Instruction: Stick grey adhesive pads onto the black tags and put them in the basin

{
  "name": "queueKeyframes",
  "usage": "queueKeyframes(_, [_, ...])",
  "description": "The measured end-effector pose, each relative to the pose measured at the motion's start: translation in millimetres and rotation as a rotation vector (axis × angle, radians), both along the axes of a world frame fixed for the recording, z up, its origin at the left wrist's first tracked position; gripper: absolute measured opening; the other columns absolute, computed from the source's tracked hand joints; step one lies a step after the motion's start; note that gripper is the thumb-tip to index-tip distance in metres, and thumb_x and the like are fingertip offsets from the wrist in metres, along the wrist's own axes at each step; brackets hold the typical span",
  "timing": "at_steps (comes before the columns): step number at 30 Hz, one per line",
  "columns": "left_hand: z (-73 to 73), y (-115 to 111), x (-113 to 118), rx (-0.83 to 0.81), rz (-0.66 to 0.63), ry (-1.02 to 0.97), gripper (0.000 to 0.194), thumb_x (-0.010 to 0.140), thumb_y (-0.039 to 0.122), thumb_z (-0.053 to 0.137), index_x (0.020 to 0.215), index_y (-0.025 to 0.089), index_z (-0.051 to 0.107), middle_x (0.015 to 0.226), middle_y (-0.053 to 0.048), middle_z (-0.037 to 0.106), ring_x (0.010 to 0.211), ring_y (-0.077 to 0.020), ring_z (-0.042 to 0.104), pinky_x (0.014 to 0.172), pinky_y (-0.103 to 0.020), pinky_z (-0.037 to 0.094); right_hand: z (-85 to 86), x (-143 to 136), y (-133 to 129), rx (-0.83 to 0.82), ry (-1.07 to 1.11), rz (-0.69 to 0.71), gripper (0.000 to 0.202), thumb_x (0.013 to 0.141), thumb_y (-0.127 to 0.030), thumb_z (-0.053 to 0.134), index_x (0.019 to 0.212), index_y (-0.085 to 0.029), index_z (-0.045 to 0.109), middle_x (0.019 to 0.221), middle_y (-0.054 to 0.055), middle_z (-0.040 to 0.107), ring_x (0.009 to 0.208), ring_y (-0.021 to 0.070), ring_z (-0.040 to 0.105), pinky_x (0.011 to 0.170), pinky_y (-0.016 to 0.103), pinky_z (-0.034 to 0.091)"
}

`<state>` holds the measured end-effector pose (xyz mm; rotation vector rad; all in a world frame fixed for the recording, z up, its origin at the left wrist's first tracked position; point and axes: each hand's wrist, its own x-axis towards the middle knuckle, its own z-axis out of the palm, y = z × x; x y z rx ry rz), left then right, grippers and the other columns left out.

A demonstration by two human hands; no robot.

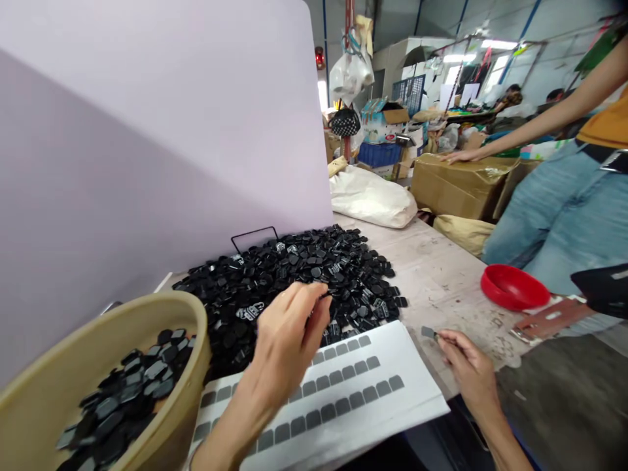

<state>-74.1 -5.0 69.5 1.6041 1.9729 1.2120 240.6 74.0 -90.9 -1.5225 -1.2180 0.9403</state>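
My left hand [289, 330] hovers over the near edge of a heap of small black pieces [314, 255], some with white lettering. Its thumb and fingertips come together, and what lies between them blends into the dark heap behind. To the right, my right hand [468, 366] pinches a small grey rounded sticker [428, 332] just off the sheet's right edge. Under my left forearm lies a white sheet [417, 392] with rows of matching grey stickers, partly covered by that arm. A beige tub [189, 314] at lower left holds more black pieces.
A pale upright panel [220, 118] stands behind the heap. A red bowl [514, 288] sits on the table's right side, near a white sack [373, 196]. Across the table a person's hand [464, 156] rests on a cardboard box [456, 186].
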Motion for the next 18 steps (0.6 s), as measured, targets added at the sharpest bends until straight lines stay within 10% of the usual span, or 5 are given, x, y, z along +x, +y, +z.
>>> queueKeyframes(7, [-77.0,64,-18,-0.342,-0.106,0.632,0.019,0.084,0.016,0.052,0.102,0.019,0.054,0.098,-0.007,0.055,0.089,-0.0218,0.058,0.072,-0.030,0.044,4.2,-1,0,0.007,-0.006,0.003,0.036,0.071,-0.046,0.063,0.091,-0.016,0.066,0.079,0.004,0.067,0.064,0.0169,0.057,0.057,0.025,0.049])
queueKeyframes(18, [-84.4,60,-12,-0.385,-0.114,0.662,0.015,0.085,0.014,0.045,0.089,0.018,0.059,0.099,-0.008,0.051,0.093,-0.0230,0.053,0.076,-0.033,0.042,-1.6,1,2,-0.010,-0.021,0.006,0.040,0.070,-0.050,0.063,0.092,-0.017,0.067,0.081,0.005,0.069,0.062,0.0173,0.059,0.055,0.024,0.051])
